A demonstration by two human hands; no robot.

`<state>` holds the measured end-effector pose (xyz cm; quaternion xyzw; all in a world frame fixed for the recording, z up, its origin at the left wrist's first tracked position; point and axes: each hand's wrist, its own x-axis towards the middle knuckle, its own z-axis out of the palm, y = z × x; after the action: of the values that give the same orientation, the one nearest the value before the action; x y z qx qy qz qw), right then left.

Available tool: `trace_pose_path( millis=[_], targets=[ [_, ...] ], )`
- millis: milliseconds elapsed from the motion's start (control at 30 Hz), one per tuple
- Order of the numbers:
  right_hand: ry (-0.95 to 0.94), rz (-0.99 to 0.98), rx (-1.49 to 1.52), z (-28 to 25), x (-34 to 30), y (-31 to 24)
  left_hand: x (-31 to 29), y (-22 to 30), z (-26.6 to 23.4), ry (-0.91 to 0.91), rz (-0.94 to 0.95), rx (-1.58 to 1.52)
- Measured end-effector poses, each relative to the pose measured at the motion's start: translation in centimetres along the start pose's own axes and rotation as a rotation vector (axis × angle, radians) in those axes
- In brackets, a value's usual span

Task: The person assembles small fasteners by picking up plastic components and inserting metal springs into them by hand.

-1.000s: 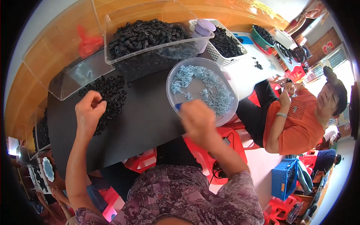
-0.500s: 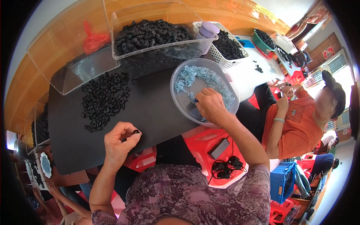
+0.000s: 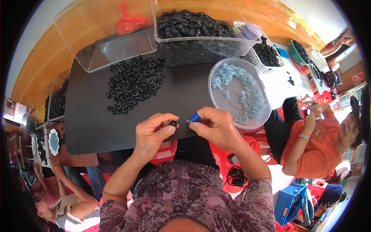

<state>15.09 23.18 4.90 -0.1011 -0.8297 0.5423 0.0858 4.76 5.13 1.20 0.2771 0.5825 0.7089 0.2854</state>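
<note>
Between thumb and fingers, my left hand [image 3: 154,133] pinches a small black plastic part [image 3: 173,123]. Close to its right, my right hand [image 3: 214,127] is closed on a small silvery metal piece [image 3: 188,121], perhaps a spring or screw. Blue wrapping [image 3: 195,117] covers a fingertip of that hand. A narrow gap separates the two small pieces, above the table's near edge. A round clear tub [image 3: 213,96] of small silvery-blue metal pieces [image 3: 253,100] stands just beyond my right hand. Loose black parts [image 3: 133,83] lie heaped on the dark table [image 3: 92,131].
A large clear bin [image 3: 201,40] full of black parts stands at the back, beside a tilted clear container [image 3: 104,48]. White baskets [image 3: 270,69] of black parts stand right of it. A co-worker in an orange shirt [image 3: 315,145] sits at the right; others work at the lower left.
My right hand has come out of the round tub to beside my left hand, now with a small metal piece at its fingertips. The whole view has shifted, moving the table rightward in the picture.
</note>
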Motion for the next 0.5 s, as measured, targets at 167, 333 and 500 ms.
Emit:
trace_pose_path(
  millis=[167, 333, 500],
  targets=[
    [-0.119, 0.067, 0.15, 1.4, 0.7, 0.2, -0.6, 0.4, -0.5, 0.03, 0.176, 0.308],
    [-0.22, 0.156, 0.257, 1.5, 1.2, 0.2, -0.4, 0.6, -0.8, -0.012, 0.367, 0.537],
    [-0.29, 0.304, 0.379, 1.9, 1.4, -0.2, -0.5, 0.4, -1.0, -0.032, 0.438, 0.625]
  ],
)
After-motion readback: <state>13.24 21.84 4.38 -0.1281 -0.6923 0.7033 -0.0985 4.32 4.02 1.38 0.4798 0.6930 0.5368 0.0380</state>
